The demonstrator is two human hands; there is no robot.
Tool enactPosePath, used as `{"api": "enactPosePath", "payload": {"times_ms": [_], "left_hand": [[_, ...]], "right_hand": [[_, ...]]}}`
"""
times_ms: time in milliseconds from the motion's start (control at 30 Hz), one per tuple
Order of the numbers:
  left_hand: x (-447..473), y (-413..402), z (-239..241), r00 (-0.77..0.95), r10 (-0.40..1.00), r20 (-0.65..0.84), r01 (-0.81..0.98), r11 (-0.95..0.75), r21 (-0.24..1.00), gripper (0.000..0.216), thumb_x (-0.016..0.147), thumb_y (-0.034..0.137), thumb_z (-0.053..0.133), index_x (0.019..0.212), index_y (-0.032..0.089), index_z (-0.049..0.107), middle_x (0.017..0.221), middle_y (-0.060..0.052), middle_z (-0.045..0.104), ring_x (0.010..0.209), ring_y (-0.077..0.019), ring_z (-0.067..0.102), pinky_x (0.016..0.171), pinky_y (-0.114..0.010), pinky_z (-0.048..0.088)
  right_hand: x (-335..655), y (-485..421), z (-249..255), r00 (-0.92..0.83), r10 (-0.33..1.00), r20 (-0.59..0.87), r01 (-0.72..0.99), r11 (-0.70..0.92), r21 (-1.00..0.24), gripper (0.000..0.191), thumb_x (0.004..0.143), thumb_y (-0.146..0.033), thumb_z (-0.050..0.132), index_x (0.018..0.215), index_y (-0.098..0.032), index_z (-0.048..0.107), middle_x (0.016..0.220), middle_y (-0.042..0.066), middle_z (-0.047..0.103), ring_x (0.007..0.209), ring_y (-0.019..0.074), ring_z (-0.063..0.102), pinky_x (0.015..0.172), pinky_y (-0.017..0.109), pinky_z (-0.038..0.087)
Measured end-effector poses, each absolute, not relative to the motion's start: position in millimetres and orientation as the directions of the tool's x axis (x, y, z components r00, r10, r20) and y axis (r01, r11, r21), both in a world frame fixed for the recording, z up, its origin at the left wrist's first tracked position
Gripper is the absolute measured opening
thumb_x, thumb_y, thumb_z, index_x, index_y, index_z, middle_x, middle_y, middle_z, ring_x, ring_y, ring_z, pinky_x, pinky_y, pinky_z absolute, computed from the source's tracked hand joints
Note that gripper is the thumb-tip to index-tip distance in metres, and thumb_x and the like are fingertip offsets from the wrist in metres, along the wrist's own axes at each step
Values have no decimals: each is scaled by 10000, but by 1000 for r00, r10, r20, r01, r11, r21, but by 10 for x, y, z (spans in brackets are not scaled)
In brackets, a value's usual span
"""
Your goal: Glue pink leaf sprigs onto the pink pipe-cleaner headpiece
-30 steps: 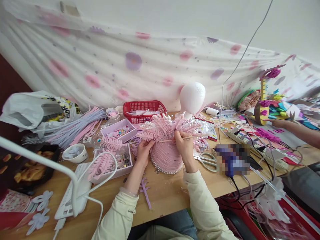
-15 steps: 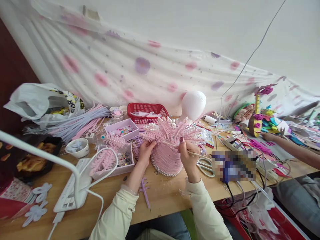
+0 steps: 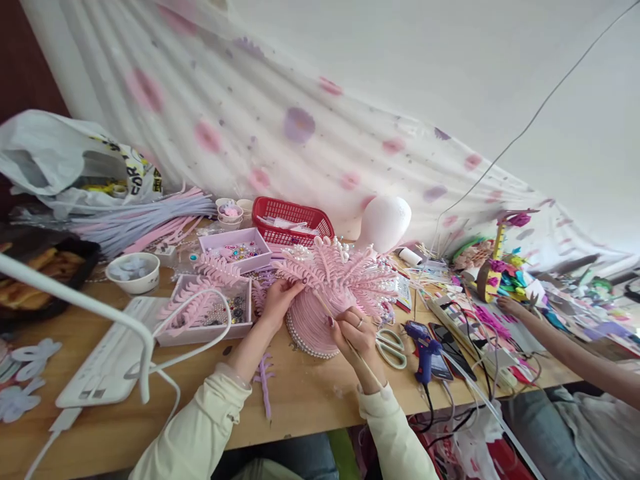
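Thin tan wooden stick (image 3: 323,305) swung steeper, pinched by right hand (image 3: 358,337); left hand (image 3: 277,303) pinches fuzzy pink frond (image 3: 294,270). Pink ribbed dome (image 3: 311,323): probably light, crushable; hold white-beaded rim (image 3: 306,350).

From the front, bare desk (image 3: 313,400) gives a low way in to the pink piece (image 3: 313,323), with a purple stem (image 3: 265,387) lying on its left edge. Boxes (image 3: 213,335) and a white tube (image 3: 80,297) bar the left; scissors (image 3: 391,346) and glue gun (image 3: 424,345) crowd the right. Behind stand basket (image 3: 280,233) and foam head (image 3: 385,223); overhead is open.
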State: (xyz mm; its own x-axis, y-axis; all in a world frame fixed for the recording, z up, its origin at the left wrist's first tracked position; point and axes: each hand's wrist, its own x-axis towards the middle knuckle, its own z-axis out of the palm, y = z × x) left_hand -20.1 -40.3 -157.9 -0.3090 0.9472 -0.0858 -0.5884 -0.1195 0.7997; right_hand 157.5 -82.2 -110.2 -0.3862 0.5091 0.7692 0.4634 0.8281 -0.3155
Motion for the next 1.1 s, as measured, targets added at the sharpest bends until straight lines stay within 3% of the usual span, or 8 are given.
{"api": "enactPosePath", "payload": {"times_ms": [133,233,400,567,733,800,933,1100], "left_hand": [[-200,-401,-1573,-318,945,-77,-586,-131,800,343,474,346,894,710,174,713,734,-23,721,727,-173,618,725,-284,446],[-187,-416,-1577,-328,941,-79,-566,-129,815,357,466,355,897,712,173,715,753,-33,732,746,-184,630,748,-297,456],[-175,-466,-1587,-380,918,-110,-508,-108,854,389,441,334,911,726,176,697,755,-33,725,746,-191,629,751,-313,461],[-195,-556,-1592,-417,900,-126,-445,-82,892,427,455,304,919,780,182,671,820,-48,716,819,-213,649,831,-356,482],[-123,-907,-1666,-550,823,-139,-307,-44,951,383,580,295,881,866,220,637,910,-60,660,873,-230,620,872,-399,474],[-55,-1073,-1651,-579,811,84,-32,-126,991,296,722,343,787,964,236,656,1004,-81,653,933,-250,609,897,-419,468],[97,-1237,-1549,-367,805,466,453,-283,845,361,902,300,588,1263,285,609,1234,-106,580,1213,-281,529,1074,-472,385],[218,-1218,-1513,-213,843,494,707,-215,673,443,972,301,480,1414,275,498,1344,-134,469,1315,-305,457,1072,-530,412]], "right_hand": [[1631,-919,-1114,-159,468,869,478,807,-346,421,1003,-179,404,672,-227,660,621,14,609,580,163,580,557,316,432],[1672,-973,-1148,-18,476,879,470,780,-413,415,996,-187,436,664,-229,682,597,6,614,564,168,587,546,317,414],[1719,-1051,-1245,177,531,829,492,682,-542,410,984,-275,507,621,-225,691,600,14,645,585,178,608,579,319,434],[1743,-1074,-1334,420,557,717,383,607,-696,442,1012,-338,461,617,-214,620,603,10,621,611,182,598,638,330,458],[1751,-1056,-1377,299,666,683,331,600,-729,281,988,-348,492,852,-214,698,792,32,668,730,198,621,662,327,475],[1738,-1040,-1406,240,665,708,326,632,-703,231,985,-316,489,926,-221,691,882,42,676,812,204,638,722,343,494],[1721,-990,-1498,135,622,771,359,694,-623,228,985,-248,443,1004,-238,670,1015,60,665,991,234,636,857,410,499],[1752,-971,-1548,-69,546,835,409,779,-476,287,924,-159,460,1152,-232,619,1145,93,655,1148,279,602,954,497,484]]}}
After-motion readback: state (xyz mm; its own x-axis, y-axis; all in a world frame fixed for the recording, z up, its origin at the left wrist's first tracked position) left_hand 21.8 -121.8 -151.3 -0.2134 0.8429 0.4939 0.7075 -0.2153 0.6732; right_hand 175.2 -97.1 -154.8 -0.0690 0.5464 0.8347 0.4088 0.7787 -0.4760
